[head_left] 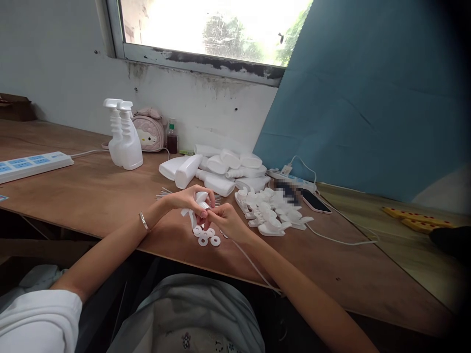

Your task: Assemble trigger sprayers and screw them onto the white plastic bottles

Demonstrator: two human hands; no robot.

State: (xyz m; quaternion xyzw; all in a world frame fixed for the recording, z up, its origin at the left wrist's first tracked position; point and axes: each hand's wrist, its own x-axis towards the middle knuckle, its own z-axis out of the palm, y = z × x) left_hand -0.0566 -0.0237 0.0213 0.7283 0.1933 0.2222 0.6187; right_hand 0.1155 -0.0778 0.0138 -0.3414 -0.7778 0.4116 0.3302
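Note:
My left hand [196, 198] is closed around a white trigger spray head [200, 197] above the table's front edge. My right hand [226, 220] meets it from the right, its fingers pinched at the collar end; whatever lies between those fingertips is too small or hidden to tell. Just below both hands lie several flat white ring washers [203, 239]. Thin white tubes [164, 193] stick out behind my left hand. A heap of white spray heads [272, 211] lies to the right of my hands.
White empty-looking bottles [217, 169] are piled behind my hands. Two bottles with spray heads fitted [127, 139] stand at the left, near a pink bag [149, 131] and a dark drink bottle [172, 139]. A power strip [37, 164], a phone [315, 201] and a white cable [342, 241] lie on the table [91, 206].

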